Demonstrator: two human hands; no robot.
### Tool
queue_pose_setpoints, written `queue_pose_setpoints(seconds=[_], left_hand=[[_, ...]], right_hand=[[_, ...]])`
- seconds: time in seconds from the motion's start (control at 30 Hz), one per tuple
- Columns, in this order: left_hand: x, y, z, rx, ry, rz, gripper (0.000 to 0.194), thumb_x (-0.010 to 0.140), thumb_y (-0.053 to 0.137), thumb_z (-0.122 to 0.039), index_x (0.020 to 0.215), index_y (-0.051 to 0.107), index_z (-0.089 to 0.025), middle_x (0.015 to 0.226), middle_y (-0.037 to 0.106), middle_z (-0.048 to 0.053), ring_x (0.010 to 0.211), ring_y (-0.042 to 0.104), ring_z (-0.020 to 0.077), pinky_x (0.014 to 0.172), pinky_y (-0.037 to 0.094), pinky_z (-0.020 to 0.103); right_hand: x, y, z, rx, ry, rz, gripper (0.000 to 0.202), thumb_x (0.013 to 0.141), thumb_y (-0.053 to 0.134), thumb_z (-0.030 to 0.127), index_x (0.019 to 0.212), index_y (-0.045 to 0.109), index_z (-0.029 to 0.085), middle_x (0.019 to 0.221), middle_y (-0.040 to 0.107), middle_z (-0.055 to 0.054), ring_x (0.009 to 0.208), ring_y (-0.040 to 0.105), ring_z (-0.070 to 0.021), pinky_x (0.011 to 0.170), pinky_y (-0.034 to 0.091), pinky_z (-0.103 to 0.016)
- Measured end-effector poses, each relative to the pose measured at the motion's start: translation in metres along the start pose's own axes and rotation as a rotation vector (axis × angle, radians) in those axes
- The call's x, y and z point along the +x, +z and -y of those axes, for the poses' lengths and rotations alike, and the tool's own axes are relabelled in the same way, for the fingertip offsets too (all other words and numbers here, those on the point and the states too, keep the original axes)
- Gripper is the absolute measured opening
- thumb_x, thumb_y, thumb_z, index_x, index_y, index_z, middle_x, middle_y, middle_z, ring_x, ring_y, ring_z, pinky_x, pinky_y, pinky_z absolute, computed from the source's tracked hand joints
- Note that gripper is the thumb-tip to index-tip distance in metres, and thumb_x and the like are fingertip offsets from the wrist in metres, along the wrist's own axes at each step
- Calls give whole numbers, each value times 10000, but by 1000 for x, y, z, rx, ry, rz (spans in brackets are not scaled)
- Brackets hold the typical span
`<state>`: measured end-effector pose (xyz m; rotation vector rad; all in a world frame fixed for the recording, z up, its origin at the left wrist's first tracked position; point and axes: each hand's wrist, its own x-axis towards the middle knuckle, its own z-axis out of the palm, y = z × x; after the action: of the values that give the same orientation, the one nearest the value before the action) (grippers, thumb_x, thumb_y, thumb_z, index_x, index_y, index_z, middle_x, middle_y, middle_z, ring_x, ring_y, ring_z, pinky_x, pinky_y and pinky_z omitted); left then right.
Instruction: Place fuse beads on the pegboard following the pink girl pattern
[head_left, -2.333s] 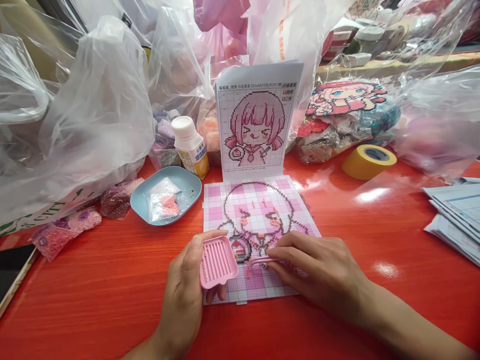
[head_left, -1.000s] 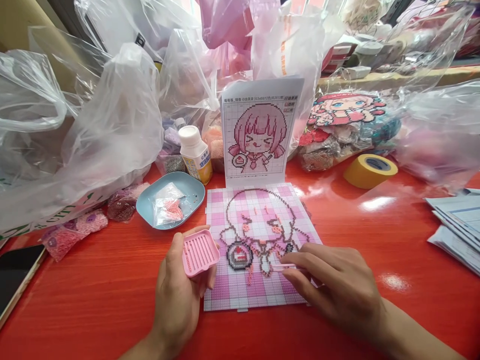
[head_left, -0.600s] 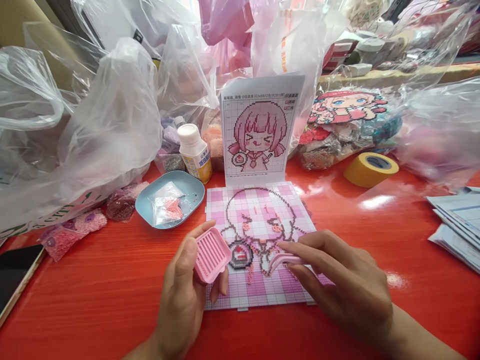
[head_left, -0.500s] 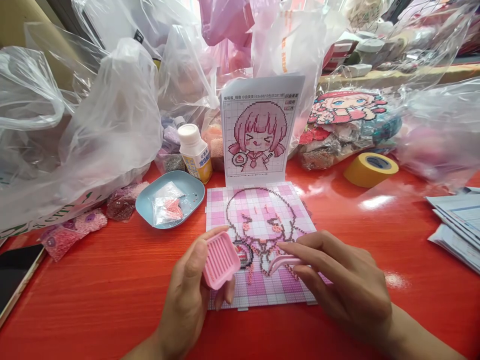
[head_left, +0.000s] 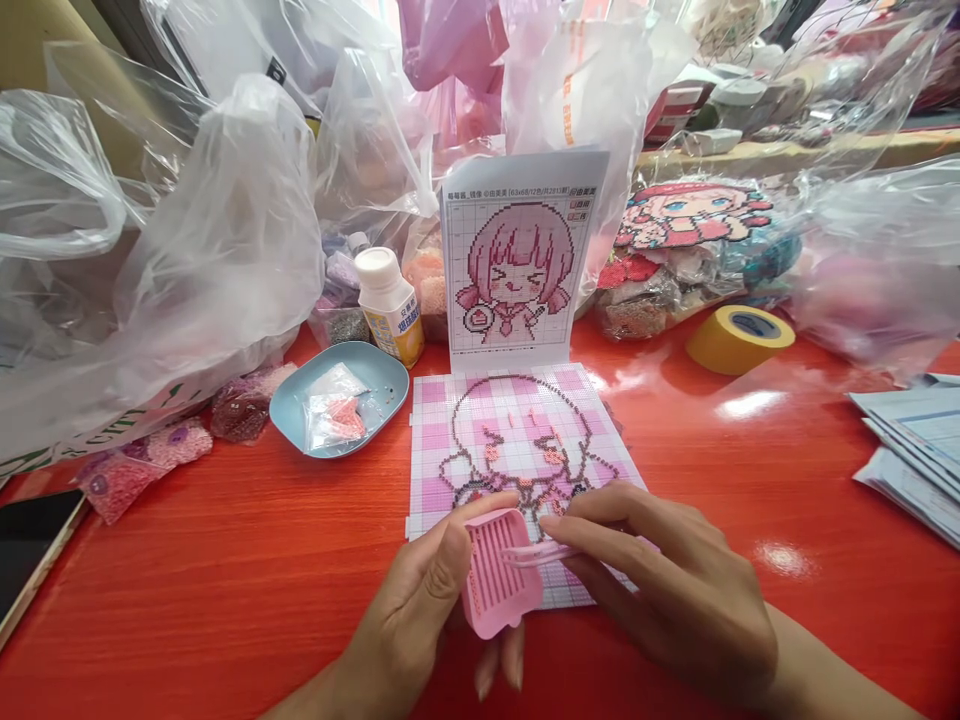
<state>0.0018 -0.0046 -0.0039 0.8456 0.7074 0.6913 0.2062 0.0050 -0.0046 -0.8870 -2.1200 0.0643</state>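
My left hand [head_left: 420, 590] is closed around a small pink ridged bead tray [head_left: 499, 575], tilted above the front of the pegboard. Grooves run along the tray, and small pinkish beads show near its left side. Between the fingers of my right hand [head_left: 675, 580] is a pair of pink tweezers [head_left: 536, 553], with the tips over the tray's grooves. Whether the tips pinch a bead is too small to tell. Beneath both hands lies the pink-and-white checked pegboard [head_left: 427, 420], bearing a dark bead outline of a face with some pink beads. My hands hide its lower part.
A printed pattern sheet [head_left: 517, 270] stands behind the pegboard. To the left are a blue plate [head_left: 289, 410] holding small bead bags, a white bottle [head_left: 386, 300] and a phone [head_left: 30, 550]. Yellow tape [head_left: 739, 340] and papers [head_left: 911, 440] lie right; plastic bags [head_left: 225, 220] crowd the back.
My left hand has moved right and slightly down with the bead tray. The tweezers in my right hand have shifted left and down, from over the pegboard to over the tray.
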Motion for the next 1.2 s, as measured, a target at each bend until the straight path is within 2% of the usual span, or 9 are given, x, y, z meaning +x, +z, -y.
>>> queue_pose_setpoints(seconds=[0.27,0.6,0.7,0.9,1.2], left_hand=[[1,2,3,-6,0,65,737,895,359,-605,1416,321,-85,596,629,48,426,483,102,462,392,219],[2,2,7,5,9,88,707,911,333,-588,1427,316,-105,605,626,48,437,487,109,453,377,218],[0,1,8,16,5,59,731,892,362,-609,1418,330,-103,582,619,39,424,484,113,432,368,215],[-2,1,1,97,19,-109,702,903,354,-594,1377,395,-79,567,627,38,419,466,99,437,358,213],[0,0,3,71,-1,-49,712,903,349,-594,1395,366,-79,576,638,46,419,479,109,452,383,228]], right_hand=[[-2,3,0,10,5,4,189,880,527,55,1017,627,137,802,612,-37,665,546,-89,577,447,-201],[-2,4,-2,5,-2,2,189,873,528,58,1002,635,146,783,632,-36,644,567,-96,541,447,-206],[-1,3,-1,6,1,-9,176,879,526,70,996,634,146,779,638,-34,645,574,-93,544,454,-201],[4,-2,1,-39,21,-56,147,875,532,73,933,648,142,754,645,-35,644,597,-95,547,461,-190],[1,0,-1,-20,7,-36,146,886,526,95,952,641,156,757,645,-30,628,580,-90,527,467,-196]])
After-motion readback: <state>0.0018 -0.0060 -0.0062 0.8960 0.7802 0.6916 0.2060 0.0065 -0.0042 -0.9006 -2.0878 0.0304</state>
